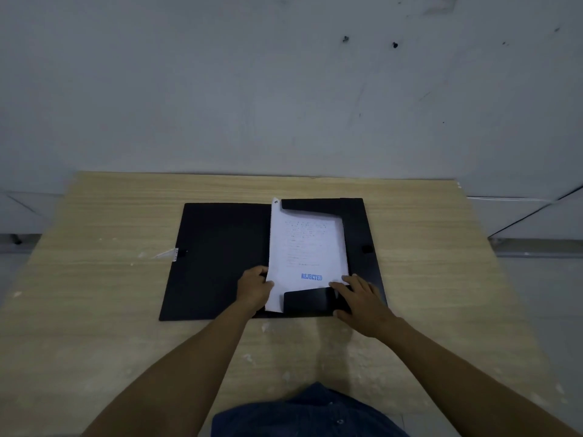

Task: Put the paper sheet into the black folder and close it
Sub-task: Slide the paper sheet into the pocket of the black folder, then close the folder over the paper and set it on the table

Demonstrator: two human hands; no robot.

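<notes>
Head view. A black folder (220,260) lies open and flat on a wooden table (94,310) that stands against a grey wall (284,89). The sheet (307,247), printed and stamped "REJECTED" in blue near its near end, lies on the right half of the folder. Its far right corner is tucked under the far flap (321,205), its near end under the near flap (307,300), and its right edge under the side flap (358,247). The left edge of the sheet stands slightly raised along the fold. The left hand (254,287) pinches the near left edge of the sheet, fingers curled around it. The right hand (359,299) rests flat at the near right corner, fingers spread, fingertips (337,283) touching the sheet and the near flap. A white tab (167,253) projects from the left edge of the folder. A dark blue garment (309,414) shows at the bottom edge.
</notes>
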